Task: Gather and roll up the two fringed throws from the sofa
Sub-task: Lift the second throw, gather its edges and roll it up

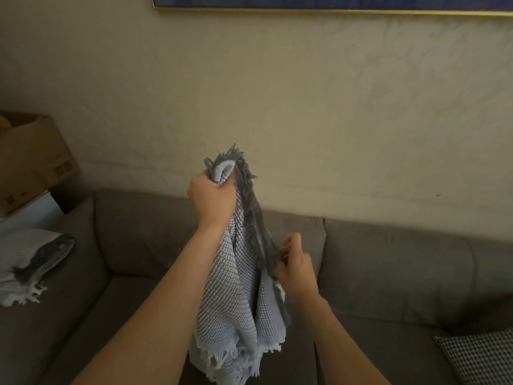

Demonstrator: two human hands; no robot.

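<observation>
A pale blue-grey waffle-weave throw (233, 295) with a dark grey fringe along one edge and a white fringe at the bottom hangs in the air above the sofa. My left hand (212, 200) grips its bunched top, raised high. Lower and to the right, my right hand (295, 269) pinches the dark fringed edge. A second throw (30, 259), striped grey with a white fringe, lies folded on the sofa's left end.
The grey sofa (388, 273) runs across the view below a beige wall. A cardboard box (30, 159) stands at the left beyond the armrest. A black-and-white checked cushion (483, 354) lies at the lower right. A framed picture (333, 4) hangs at the top.
</observation>
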